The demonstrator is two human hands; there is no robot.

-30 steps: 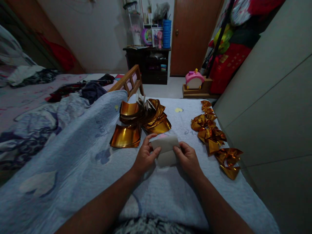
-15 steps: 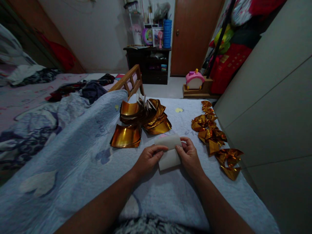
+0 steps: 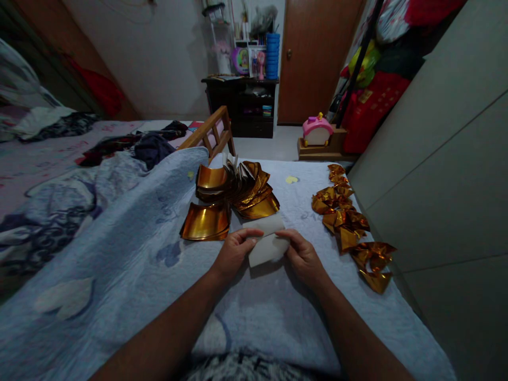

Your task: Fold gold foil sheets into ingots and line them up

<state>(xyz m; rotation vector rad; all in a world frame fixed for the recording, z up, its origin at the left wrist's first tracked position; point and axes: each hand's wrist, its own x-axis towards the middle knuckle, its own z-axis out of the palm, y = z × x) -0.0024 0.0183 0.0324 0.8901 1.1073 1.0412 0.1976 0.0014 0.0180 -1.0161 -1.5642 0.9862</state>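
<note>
Between my two hands is a sheet of paper (image 3: 269,250), its pale side towards me, with a crease or fold line running across its middle. My left hand (image 3: 237,248) pinches the left edge at that line, thumb and forefinger closed. At the opposite edge my right hand (image 3: 300,253) grips the paper in the same way, its other fingers curled partly out of sight behind. Just beyond the paper lie fanned stacks of shiny gold paper sheets (image 3: 206,219), curved upward. Off to my right, several folded gold paper pieces (image 3: 347,225) form a line along the bed's edge.
A light blue quilt (image 3: 166,296) with heart shapes covers the bed under my hands. Crumpled bedding (image 3: 75,196) lies on the left beside a wooden rail (image 3: 210,129). A pale cabinet (image 3: 448,159) borders the right side. Beyond the bed stand a dark shelf (image 3: 242,111) and a pink toy (image 3: 317,130).
Both hands have shifted slightly left and away from me with the paper. My right fingers now pinch the paper's edge at the fold line, with the forefinger laid on top.
</note>
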